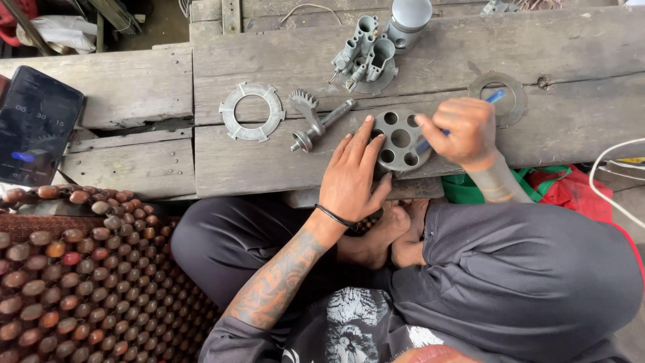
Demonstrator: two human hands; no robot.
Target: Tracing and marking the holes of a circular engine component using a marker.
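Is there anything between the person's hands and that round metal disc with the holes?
Nothing visible. The left hand already rests flat against the holed disc, and the right hand touches its edge while holding a blue-handled tool.

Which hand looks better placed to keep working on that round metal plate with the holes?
Probably the right hand: it grips a blue-handled tool at the plate. The left hand lies flat, steadying it.

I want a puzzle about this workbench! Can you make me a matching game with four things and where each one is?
Things:
1. round disc with holes
2. flat metal ring
3. phone
4. blue-handled tool

Places:
A. far left, on the planks
B. under the left hand
C. in the right hand
D. lying alone, left of the toothed lever

Pairs: 1-B, 2-D, 3-A, 4-C
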